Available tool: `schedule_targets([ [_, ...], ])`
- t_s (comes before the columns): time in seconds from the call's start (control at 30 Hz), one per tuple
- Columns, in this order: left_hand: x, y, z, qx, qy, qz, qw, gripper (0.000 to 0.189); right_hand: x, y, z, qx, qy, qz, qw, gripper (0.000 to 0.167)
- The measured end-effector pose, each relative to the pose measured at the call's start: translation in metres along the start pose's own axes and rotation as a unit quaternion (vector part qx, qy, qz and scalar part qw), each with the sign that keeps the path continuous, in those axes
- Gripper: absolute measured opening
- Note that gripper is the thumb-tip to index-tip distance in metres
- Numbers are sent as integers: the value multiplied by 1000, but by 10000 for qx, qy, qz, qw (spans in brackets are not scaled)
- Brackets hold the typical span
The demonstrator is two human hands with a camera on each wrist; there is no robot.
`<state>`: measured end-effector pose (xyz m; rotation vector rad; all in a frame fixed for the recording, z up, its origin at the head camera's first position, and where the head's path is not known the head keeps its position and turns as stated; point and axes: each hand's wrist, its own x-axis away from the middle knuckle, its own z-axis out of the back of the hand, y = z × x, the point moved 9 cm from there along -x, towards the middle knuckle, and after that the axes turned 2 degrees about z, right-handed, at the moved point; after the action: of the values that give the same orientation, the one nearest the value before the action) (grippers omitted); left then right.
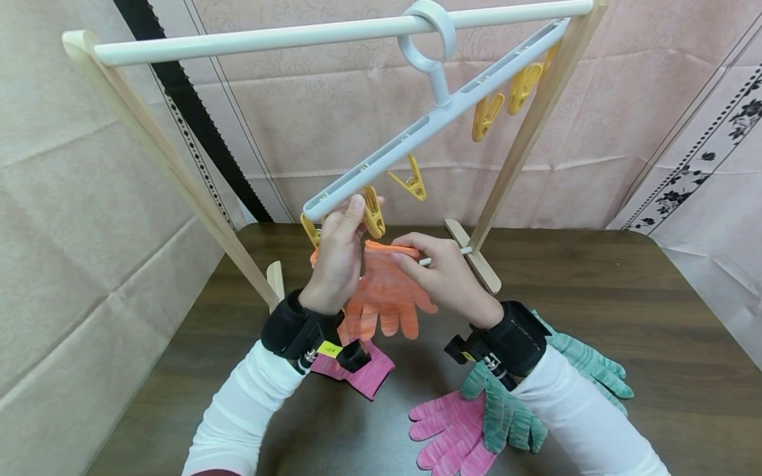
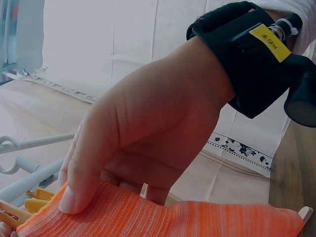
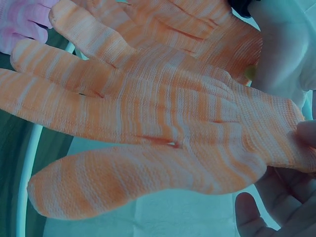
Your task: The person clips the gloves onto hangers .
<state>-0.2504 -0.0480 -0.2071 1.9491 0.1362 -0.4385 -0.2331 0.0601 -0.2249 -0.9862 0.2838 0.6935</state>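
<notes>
A pale blue hanger point(image 1: 411, 132) hangs tilted from a white rod, its lower end at the left. Near that end my left hand point(image 1: 336, 254) pinches a yellow clothespin point(image 1: 373, 213). My right hand point(image 1: 443, 271) holds the cuff of an orange striped knit glove point(image 1: 387, 284) just below this clothespin, fingers hanging down. In the left wrist view the right hand point(image 2: 143, 108) has its thumb on the cuff of the orange glove point(image 2: 138, 215). Another orange glove point(image 3: 197, 24) lies behind the held one in the right wrist view; another clothespin point(image 1: 309, 230) is partly hidden by my left hand.
Further yellow clothespins point(image 1: 488, 118) hang along the hanger. The white rod point(image 1: 250, 43) rests on wooden posts point(image 1: 530, 132). On the brown table point(image 1: 595, 277) lie pink gloves point(image 1: 449, 430) and green gloves point(image 1: 506, 413), some beneath my right forearm.
</notes>
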Motion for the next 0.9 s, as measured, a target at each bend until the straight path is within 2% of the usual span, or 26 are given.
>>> schedule_targets([
  [0.17,-1,-1,1,113,39,43,9999,31,-3,-4,-3,49,45,145,9999,13],
  [0.47,-2,0,2,57,39,22,10000,24,-6,-10,-3,139,190,312,9992,13],
  [0.73,-2,-2,2,195,25,57,9998,33,-8,-17,-4,65,194,476,9987,16],
  [0.9,-2,-1,1,320,-9,79,9995,29,-10,-20,-3,86,306,563,9979,16],
])
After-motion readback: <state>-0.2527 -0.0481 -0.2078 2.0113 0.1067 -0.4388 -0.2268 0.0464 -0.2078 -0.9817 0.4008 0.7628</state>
